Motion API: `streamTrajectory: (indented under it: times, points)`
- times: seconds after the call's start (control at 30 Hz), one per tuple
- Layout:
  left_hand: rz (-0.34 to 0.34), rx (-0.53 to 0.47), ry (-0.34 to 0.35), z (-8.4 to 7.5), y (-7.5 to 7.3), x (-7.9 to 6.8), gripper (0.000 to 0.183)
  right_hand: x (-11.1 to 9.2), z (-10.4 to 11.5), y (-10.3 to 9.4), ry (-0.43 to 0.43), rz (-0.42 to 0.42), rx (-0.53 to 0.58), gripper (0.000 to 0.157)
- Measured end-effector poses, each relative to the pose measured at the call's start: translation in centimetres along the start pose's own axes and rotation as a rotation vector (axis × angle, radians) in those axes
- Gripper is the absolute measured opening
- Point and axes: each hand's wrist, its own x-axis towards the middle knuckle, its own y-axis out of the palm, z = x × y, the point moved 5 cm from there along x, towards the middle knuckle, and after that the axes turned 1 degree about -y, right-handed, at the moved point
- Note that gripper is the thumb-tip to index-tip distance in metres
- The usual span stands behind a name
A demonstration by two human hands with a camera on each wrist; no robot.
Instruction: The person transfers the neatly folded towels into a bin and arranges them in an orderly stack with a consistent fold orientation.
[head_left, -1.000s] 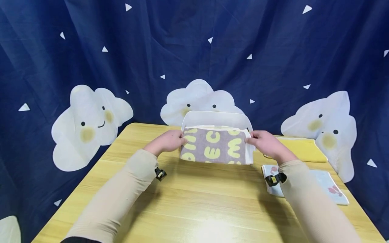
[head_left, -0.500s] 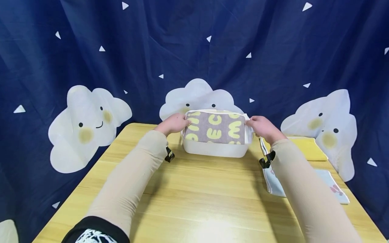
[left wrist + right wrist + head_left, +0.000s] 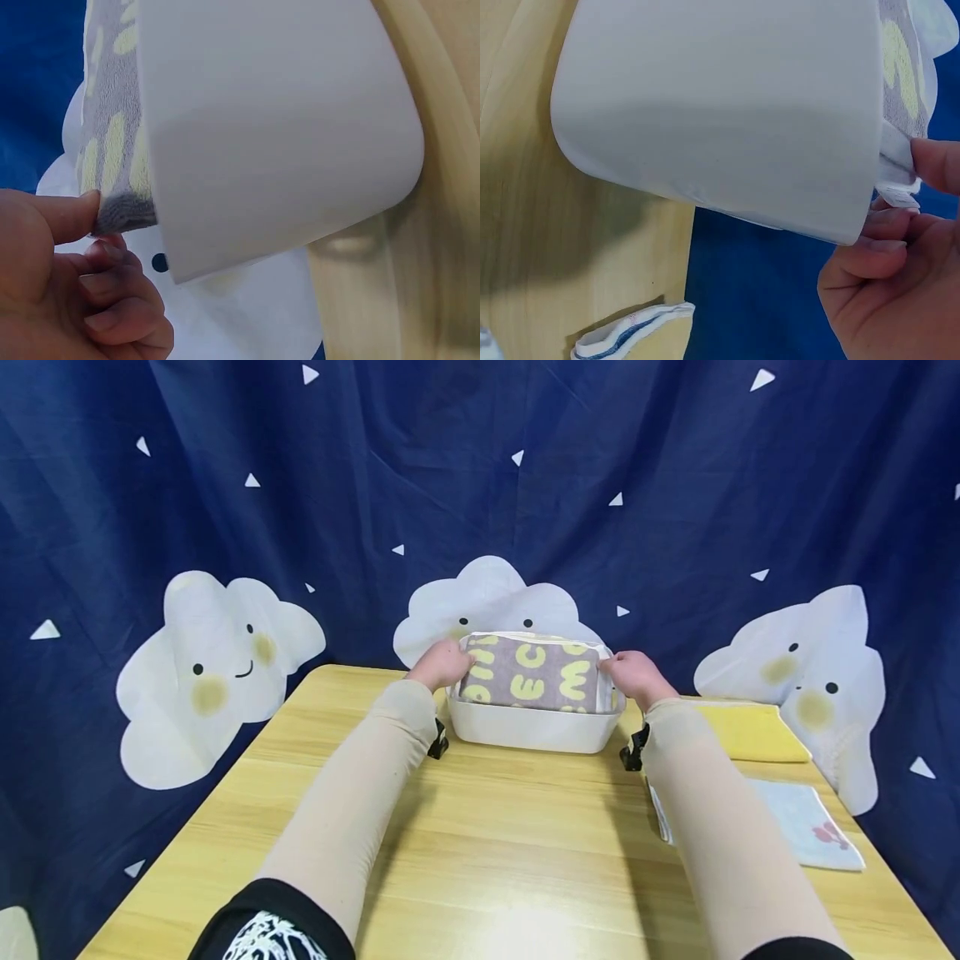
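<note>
A folded towel [image 3: 528, 673], mauve-grey with yellow letters, is partly inside a white bin [image 3: 534, 728] at the far side of the table. My left hand [image 3: 442, 663] pinches the towel's left edge between thumb and fingers, just above the rim. On the opposite side my right hand [image 3: 636, 675] pinches its white-trimmed right edge. In the left wrist view the towel's grey corner [image 3: 124, 210] shows between thumb and finger, beside the bin's outer wall [image 3: 285, 135]. The bin's front wall hides the towel's lower part.
On the right of the wooden table [image 3: 495, 835] lie a folded yellow towel [image 3: 753, 732] and a folded pale blue towel [image 3: 798, 822] with a pink motif, partly behind my right arm. A dark blue curtain [image 3: 360, 485] with clouds hangs behind the table.
Both hands have carried the lettered towel away from me, first up over the bin, then down. Its lower part now sits behind the bin's front wall.
</note>
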Motion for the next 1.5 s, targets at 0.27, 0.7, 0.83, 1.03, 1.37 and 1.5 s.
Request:
streamTrajectory:
  times: [0.27,0.7,0.83,1.03,1.37,1.5]
  points:
    - [-0.026,0.018,-0.007,1.0,0.7,0.2,0.034,-0.1,0.5,0.2,-0.056,-0.017,-0.052,0.028]
    - [-0.020,-0.064,-0.003,1.2,0.2,0.2,0.030,-0.8,0.7,-0.8,-0.070,-0.021,-0.063,0.048]
    - [-0.009,-0.089,-0.004,1.4,0.0,0.1,0.030,-0.9,0.5,-1.1,-0.093,-0.011,-0.068,0.048]
    - [-0.004,-0.123,-0.005,2.0,0.1,0.0,0.036,-1.4,0.3,-1.6,-0.103,0.014,-0.051,0.047]
    - [-0.056,-0.151,-0.028,2.6,0.1,-0.6,0.035,-2.4,-0.4,-2.1,-0.121,0.048,-0.026,0.047]
    - [-0.114,-0.211,-0.065,3.7,0.1,-0.5,0.034,-3.1,-0.8,-2.5,-0.143,0.056,-0.027,0.045]
